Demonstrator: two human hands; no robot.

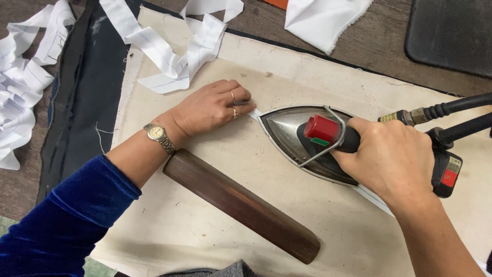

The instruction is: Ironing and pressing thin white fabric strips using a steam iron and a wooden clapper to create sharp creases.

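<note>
My right hand (392, 159) grips the black handle of a steel steam iron (287, 128) with a red knob, its tip pointing left. The iron rests on a narrow white fabric strip (254, 114) that lies on a cream pressing cloth (205, 220). My left hand (210, 107), with rings and a wristwatch, lies curled and pressed on the cloth just left of the iron's tip, fingertips holding down the strip's end. A piece of the strip (374, 197) also shows under my right wrist.
A dark wooden block (241, 204) lies diagonally below my left forearm. Loose white fabric strips (174, 61) pile up at the top and far left (20, 82). Black hoses (456, 107) run right from the iron. A dark pad (451, 31) sits top right.
</note>
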